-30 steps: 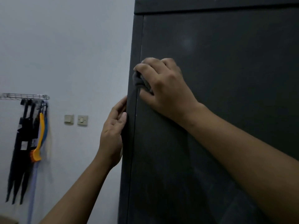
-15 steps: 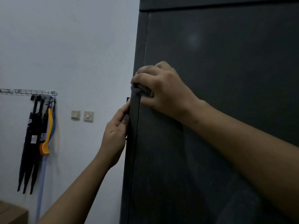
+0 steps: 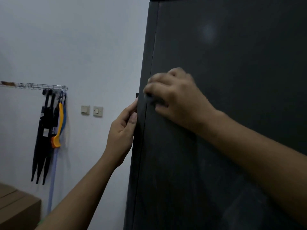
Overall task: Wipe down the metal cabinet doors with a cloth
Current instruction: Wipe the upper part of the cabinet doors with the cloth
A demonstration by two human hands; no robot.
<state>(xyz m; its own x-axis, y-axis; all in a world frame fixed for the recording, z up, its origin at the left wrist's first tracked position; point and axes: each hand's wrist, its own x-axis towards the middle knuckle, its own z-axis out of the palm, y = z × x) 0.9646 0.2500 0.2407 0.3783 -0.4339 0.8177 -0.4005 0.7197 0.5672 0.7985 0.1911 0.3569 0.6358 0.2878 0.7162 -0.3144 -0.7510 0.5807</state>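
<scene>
Dark grey metal, the cabinet door stands tall, long side up and down. The blurry right hand curls its fingers round a small grey cloth by the door's left edge. The left hand rests close-together fingers on that edge.

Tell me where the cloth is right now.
In the head view, the cloth is bunched under the right hand, against the cabinet door near its left edge, just above the left hand.
</scene>
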